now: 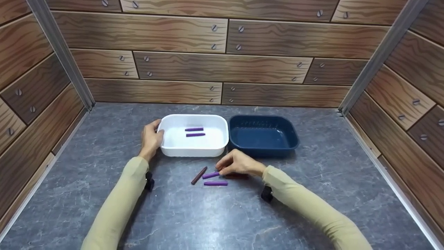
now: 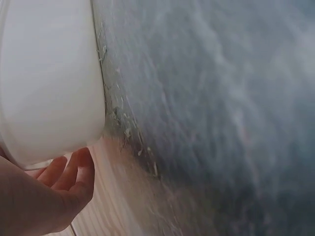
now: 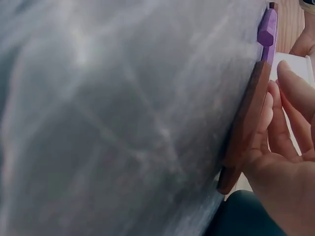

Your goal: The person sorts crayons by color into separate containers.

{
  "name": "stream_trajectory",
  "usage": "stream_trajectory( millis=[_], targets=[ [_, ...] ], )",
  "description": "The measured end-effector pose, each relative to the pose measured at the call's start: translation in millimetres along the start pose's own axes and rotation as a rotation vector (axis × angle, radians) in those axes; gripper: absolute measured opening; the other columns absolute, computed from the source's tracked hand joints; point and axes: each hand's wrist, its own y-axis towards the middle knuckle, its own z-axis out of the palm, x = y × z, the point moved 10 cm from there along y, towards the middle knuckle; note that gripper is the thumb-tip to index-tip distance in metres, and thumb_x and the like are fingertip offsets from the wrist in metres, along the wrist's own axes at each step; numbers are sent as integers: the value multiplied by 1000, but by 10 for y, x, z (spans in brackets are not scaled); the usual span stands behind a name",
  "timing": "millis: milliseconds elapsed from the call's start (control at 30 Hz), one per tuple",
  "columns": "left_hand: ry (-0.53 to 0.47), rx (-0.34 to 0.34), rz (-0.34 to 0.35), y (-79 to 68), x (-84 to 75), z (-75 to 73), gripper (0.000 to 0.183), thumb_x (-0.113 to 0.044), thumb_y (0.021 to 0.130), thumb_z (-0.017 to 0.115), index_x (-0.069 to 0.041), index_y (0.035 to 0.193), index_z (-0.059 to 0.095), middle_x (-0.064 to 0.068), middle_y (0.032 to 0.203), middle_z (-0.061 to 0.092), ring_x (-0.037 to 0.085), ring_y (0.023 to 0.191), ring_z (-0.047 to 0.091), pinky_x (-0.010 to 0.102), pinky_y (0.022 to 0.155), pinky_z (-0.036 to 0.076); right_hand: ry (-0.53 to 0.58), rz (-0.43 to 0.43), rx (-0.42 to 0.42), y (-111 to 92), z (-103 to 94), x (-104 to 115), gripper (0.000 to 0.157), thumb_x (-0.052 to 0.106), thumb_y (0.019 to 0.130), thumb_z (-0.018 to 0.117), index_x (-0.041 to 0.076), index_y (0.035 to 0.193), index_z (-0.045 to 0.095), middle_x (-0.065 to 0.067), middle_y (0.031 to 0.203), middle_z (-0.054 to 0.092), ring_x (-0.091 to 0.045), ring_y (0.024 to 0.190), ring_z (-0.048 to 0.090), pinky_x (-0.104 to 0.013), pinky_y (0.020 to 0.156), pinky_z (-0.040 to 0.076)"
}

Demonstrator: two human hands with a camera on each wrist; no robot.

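My left hand (image 1: 151, 139) holds the left end of a white plastic tray (image 1: 194, 152); in the left wrist view its curled fingers (image 2: 74, 169) lie against the tray's outer wall. Inside the tray are two purple crayons (image 1: 195, 134). My right hand (image 1: 241, 164) is low over the table, thumb and fingertips at the right end of a purple crayon (image 1: 210, 175). The right wrist view shows a gap between thumb and fingers. Another purple crayon (image 1: 215, 183) lies in front, a brown crayon (image 1: 199, 175) to the left, and a second brown crayon (image 3: 248, 118) beneath the right hand.
A dark blue tray (image 1: 263, 152) stands directly right of the white one. The tabletop (image 1: 194, 222) is grey and marbled. Wood-patterned panels (image 1: 180, 66) with metal corner posts enclose the back and both sides.
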Motion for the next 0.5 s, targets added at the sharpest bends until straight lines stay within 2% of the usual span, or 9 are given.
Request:
stream_trajectory(
  millis=[500],
  targets=[
    [22, -5, 8, -27, 8, -11, 49, -1, 96, 45, 1, 145, 44, 22, 143, 51, 32, 131, 51, 42, 109, 44, -156, 4, 1, 32, 41, 12, 18, 6, 78, 81, 10, 95, 80, -4, 90, 77, -1, 73, 63, -15, 65, 50]
  ],
)
